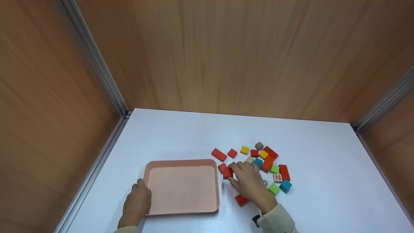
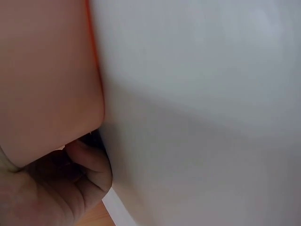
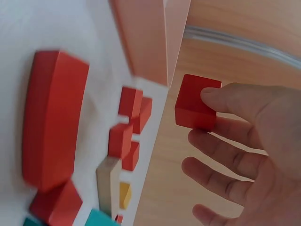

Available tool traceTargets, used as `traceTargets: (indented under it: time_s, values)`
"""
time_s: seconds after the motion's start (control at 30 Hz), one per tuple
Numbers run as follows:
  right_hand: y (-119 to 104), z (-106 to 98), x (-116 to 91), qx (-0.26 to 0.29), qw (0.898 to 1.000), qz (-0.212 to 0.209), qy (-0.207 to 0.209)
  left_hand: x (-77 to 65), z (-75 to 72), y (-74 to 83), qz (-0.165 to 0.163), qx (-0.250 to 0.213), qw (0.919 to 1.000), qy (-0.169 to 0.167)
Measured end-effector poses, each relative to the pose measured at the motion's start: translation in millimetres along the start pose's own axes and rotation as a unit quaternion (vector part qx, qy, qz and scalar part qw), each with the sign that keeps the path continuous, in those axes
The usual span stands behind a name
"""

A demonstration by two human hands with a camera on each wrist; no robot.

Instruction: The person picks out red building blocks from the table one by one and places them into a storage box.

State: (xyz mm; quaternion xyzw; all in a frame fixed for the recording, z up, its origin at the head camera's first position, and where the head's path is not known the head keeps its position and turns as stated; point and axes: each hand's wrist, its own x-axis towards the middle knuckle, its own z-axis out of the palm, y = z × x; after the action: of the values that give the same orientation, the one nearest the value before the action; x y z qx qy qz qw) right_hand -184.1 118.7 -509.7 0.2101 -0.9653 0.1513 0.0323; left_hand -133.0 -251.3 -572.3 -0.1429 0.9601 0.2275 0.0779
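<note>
A red cube-like block [image 3: 193, 104] is pinched between the thumb and fingers of my right hand [image 1: 250, 181]; the right wrist view shows it lifted off the table, the other fingers spread loosely. In the head view this block [image 1: 227, 173] hangs near the right rim of a shallow pink tray [image 1: 181, 187]. My left hand [image 1: 138, 199] grips the tray's left edge. In the left wrist view its fingers [image 2: 91, 165] curl against the tray wall [image 2: 51, 80]. Under my right hand and arm lies another red block [image 1: 241, 200], partly hidden.
Right of the tray, several wooden blocks lie scattered: red [image 1: 219, 154], yellow [image 1: 244, 149], green [image 1: 274, 189], blue [image 1: 286, 186], a grey one [image 1: 259, 146] and one lettered N [image 1: 277, 178]. Wood panels [image 1: 220, 58] enclose the white table [image 1: 323, 181].
</note>
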Motion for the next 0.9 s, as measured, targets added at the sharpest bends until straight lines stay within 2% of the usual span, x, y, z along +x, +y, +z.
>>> traceTargets:
  time_s: [0.23, 0.43, 0.73, 0.9]
  values:
    - [-25.6, 8.5, 2.1, 0.023, 0.998, -0.049, -0.017, 1.1, 0.0, 1.0, -0.010, -0.013, 0.9999, -0.005]
    - [-44.1, 16.2, 0.0, 0.033, 0.996, -0.070, -0.042, 0.5, -0.5, 0.5, -0.009, -0.011, 0.9999, -0.006]
    - [-53.9, 38.1, -8.3, 0.024, 0.994, -0.073, -0.077, 1.2, 0.8, -0.8, -0.010, -0.009, 0.9999, -0.008]
    - [-54.9, 49.0, -12.8, 0.012, 0.994, -0.071, -0.084, -0.2, 1.3, -3.1, 0.015, -0.019, 0.9997, 0.009]
